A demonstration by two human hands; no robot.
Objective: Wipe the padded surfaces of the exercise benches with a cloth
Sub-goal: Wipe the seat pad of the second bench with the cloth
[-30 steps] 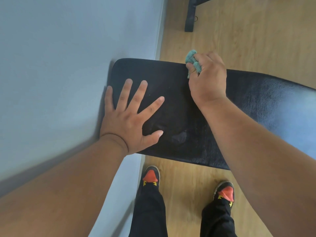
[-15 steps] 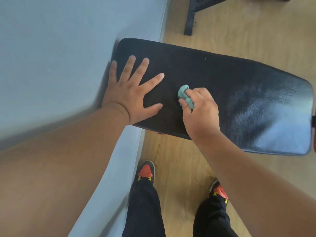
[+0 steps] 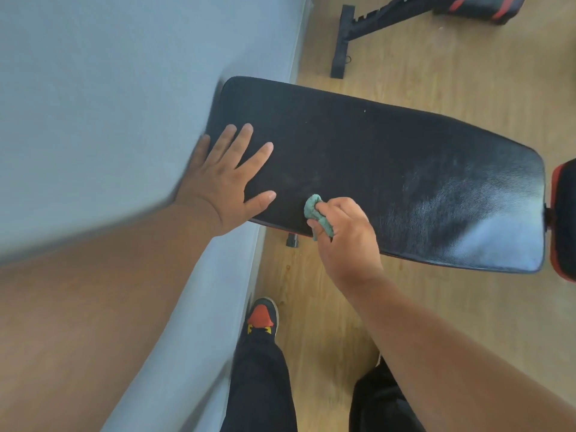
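**Cloth reaches the near edge of the pad**

The right hand, its grip closed on the bunched green cloth, has moved from the far edge of the black pad to the near edge. The left hand stays flat and spread on the surface beside the wall. The shiny right part probably comes next.

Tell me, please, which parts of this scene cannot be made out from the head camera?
- Most of the cloth: bunched inside the right hand.
- Bench frame: under the black pad.
- Red-edged pad: cut by the right edge.
- Second bench: cut by the top edge.
- Right shoe: behind the right forearm.
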